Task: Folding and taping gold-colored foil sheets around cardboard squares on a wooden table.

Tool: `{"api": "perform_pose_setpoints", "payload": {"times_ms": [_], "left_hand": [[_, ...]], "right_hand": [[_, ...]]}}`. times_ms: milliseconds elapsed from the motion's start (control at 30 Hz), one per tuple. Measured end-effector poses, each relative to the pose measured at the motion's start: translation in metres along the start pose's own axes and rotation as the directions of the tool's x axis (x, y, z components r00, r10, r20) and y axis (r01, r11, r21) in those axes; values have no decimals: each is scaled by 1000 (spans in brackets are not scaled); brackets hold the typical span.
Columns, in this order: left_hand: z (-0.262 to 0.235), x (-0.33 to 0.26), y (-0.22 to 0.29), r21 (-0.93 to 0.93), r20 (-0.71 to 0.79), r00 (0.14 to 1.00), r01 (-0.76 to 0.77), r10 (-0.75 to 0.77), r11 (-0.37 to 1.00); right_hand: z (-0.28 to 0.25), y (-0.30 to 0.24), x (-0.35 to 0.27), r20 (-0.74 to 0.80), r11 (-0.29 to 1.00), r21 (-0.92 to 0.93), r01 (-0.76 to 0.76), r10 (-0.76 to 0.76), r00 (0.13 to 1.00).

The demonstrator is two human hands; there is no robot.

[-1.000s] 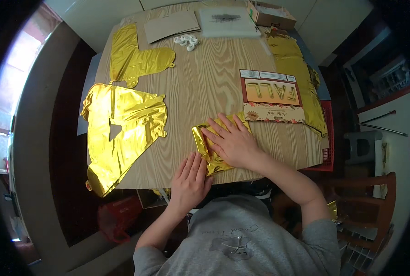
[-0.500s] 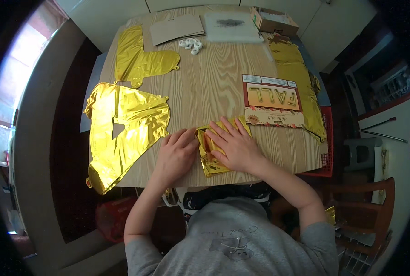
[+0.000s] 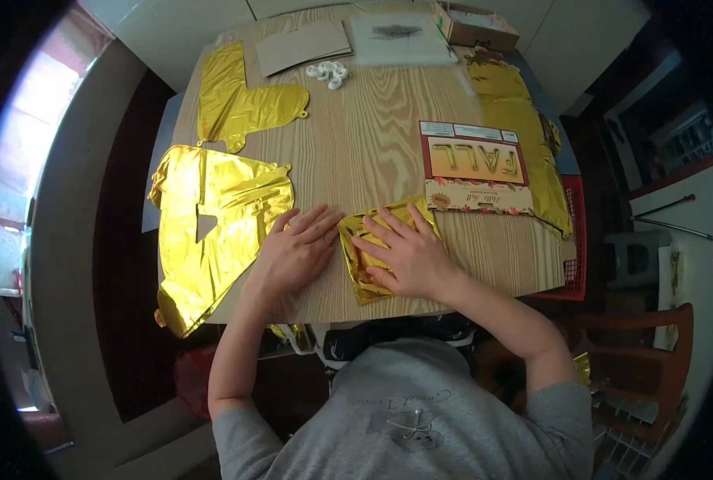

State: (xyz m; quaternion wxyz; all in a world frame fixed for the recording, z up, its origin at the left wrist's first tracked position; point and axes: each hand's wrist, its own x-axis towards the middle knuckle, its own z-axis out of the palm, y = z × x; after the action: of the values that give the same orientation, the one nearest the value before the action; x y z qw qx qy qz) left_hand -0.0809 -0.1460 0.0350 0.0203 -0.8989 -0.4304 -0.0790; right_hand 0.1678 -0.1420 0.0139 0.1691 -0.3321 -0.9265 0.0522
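Note:
A gold foil balloon, folded into a small crinkled packet, lies flat near the table's front edge. Across it rests my right hand, palm down with the fingers spread, covering much of its middle. My left hand lies on the tabletop just left of the packet, fingers stretched out and their tips close to its left edge. Further left, a large flat gold foil balloon shaped like an A reaches near that hand. An L-shaped gold foil balloon lies beyond it.
A printed packaging card lies right of the packet, beside a long gold foil balloon. Toward the back are white rings, brown cardboard sheets, a translucent plastic sheet and an open box. A red basket stands at the right.
My left hand has shifted slightly left, its curled fingers now straighter and flatter on the table. The right hand remains spread on the folded balloon, which looks flatter. The view has moved a little.

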Motion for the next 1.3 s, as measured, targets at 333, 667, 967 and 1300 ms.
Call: {"api": "perform_pose_setpoints", "payload": {"times_ms": [333, 667, 967, 1300], "left_hand": [[2, -1, 17, 88, -72, 960, 276, -270, 957], [7, 12, 58, -232, 51, 993, 115, -106, 966], [17, 4, 56, -127, 148, 977, 175, -156, 976], [18, 2, 56, -117, 136, 979, 168, -151, 979]], "right_hand": [[5, 0, 0, -56, 999, -39, -8, 6, 998], [6, 2, -1, 22, 999, -30, -31, 32, 999], [2, 3, 2, 91, 993, 15, -114, 112, 990], [6, 2, 3, 86, 961, -89, -260, 268, 960]]}}
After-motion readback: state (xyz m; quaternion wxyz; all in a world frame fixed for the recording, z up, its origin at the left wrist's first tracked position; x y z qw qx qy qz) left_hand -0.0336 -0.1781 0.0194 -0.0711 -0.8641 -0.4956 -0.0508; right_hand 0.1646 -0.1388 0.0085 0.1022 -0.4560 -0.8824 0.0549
